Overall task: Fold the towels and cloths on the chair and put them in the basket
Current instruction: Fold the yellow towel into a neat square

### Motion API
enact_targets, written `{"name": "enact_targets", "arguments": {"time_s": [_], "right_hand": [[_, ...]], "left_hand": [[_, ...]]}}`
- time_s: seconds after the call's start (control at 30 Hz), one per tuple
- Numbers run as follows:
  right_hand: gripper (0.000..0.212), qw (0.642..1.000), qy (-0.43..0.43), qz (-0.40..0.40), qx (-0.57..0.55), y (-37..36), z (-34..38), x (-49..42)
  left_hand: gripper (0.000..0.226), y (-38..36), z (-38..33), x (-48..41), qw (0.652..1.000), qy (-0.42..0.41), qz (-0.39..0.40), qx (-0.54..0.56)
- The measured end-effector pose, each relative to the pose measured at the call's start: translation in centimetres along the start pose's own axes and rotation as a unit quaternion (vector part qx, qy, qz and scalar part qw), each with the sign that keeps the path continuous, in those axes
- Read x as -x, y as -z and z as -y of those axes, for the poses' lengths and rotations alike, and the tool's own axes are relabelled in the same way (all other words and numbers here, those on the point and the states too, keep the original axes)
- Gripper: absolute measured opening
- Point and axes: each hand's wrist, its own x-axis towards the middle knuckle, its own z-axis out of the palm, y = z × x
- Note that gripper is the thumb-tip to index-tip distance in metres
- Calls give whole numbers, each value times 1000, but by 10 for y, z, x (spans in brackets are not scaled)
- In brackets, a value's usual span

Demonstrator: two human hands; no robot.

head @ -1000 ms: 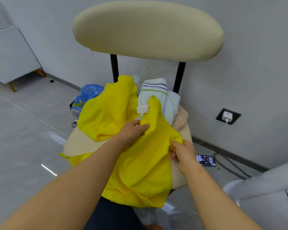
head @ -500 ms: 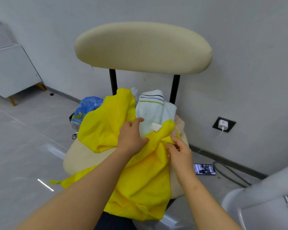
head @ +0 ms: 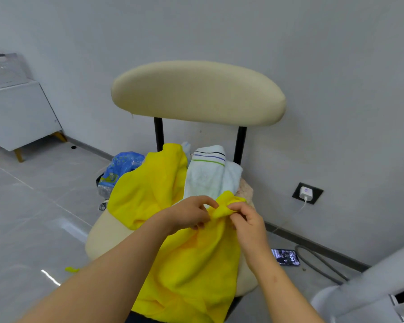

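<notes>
Our left hand (head: 191,214) fingers curled, pinching the yellow cloth (head: 191,259), our right hand (head: 245,220) gripping its bunched corner, over the chair (head: 196,92)

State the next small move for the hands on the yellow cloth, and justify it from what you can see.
Probably slide the left hand along the edge, away from the right hand, to stretch it out. Both pinch one bunched corner of the yellow cloth, whose rest lies crumpled over the chair seat, too rumpled to fold.
</notes>
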Motion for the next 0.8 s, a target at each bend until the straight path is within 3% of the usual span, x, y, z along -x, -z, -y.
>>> {"name": "enact_targets", "arguments": {"time_s": [0.07, 0.13, 0.27, 0.37, 0.47, 0.53, 0.6, 0.8], "right_hand": [[35, 1000, -1, 0, -27, 0, 8, 1], [26, 997, -12, 8, -74, -1, 14, 3], [30, 982, -47, 13, -185, 1, 22, 9], [34, 973, -51, -17, -224, 9, 28, 8], [15, 970, -44, -27, -237, 16, 32, 4], [28, 970, -43, -35, -235, 19, 31, 2], [34, 971, -51, -43, -229, 19, 29, 2], [30, 976, -98, -80, -176, 23, 12, 0]], "left_hand": [[49, 0, 3, -5, 984, -60, -95, -136], [55, -3, 8, -7, 971, -117, -158, -139], [75, -12, 19, -9, 966, -130, -74, -211], [66, -16, 28, -11, 946, -97, -30, -307], [51, -22, 27, -13, 958, -80, -67, -267], [47, -27, 24, -16, 962, -70, -100, -246], [47, -35, 21, -20, 957, -63, -85, -269], [52, -57, 22, -25, 930, -28, -57, -363]]}}
